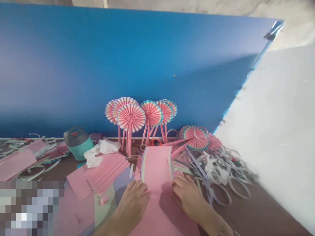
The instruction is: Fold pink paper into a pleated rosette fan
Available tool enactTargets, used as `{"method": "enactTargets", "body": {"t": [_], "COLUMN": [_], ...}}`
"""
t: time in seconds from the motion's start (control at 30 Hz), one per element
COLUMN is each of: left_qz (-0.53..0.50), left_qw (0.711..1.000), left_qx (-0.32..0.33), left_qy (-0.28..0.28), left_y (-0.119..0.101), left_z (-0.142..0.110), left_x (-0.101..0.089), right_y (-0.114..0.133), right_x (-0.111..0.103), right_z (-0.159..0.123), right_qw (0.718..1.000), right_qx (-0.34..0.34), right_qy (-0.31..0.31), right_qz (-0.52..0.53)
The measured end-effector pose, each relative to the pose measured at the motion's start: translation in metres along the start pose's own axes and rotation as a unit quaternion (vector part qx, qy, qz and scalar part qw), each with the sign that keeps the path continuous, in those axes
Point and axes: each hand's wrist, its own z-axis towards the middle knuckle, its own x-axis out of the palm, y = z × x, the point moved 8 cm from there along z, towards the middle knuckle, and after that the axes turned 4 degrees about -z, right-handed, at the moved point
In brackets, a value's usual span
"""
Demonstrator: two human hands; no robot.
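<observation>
Between my two hands stands a pink paper strip [157, 165] with pale green and lilac borders along its sides, its far end curving up. My left hand [134, 201] is closed at the strip's left edge, fingertips bent against the paper. At the right edge my right hand [189, 198] grips it in the same way, thumb hidden. Below the hands, plain pink paper [159, 219] spreads toward me; whether it is one piece with the strip I cannot tell. Left of my left hand lies a stack of pleated pink paper [109, 172].
Several finished pink paper fans [131, 118] on stalks lean against the blue board [147, 59]. More fans [195, 137] lie at right beside a heap of curled paper trimmings [223, 167]. A teal jug [80, 144] and crumpled white tissue [102, 150] stand at left.
</observation>
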Motion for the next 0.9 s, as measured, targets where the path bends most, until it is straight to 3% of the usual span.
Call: {"method": "enactTargets", "body": {"t": [0.07,0.33,0.47,0.67,0.9], "left_qz": [0.011,0.018,0.047,0.034,0.018], "left_qw": [0.999,0.996,0.994,0.998,0.999], "left_qx": [0.003,-0.046,-0.031,-0.013,0.006], "left_qy": [0.032,0.072,0.097,0.057,0.030], "left_y": [-0.001,0.009,0.009,0.011,0.014], "left_z": [0.000,-0.002,0.000,0.000,-0.001], "left_x": [0.006,0.010,0.008,0.002,0.004], "right_y": [0.003,0.013,0.014,0.014,0.005], "right_x": [-0.001,0.005,0.003,-0.001,0.000], "right_z": [0.000,0.004,0.004,0.003,0.004], "right_qw": [1.000,0.996,0.996,0.998,0.999], "right_qx": [-0.001,-0.025,-0.030,-0.031,0.006], "right_qy": [0.007,0.048,0.039,0.018,0.001], "right_qz": [-0.007,-0.067,-0.076,-0.058,0.041]}}
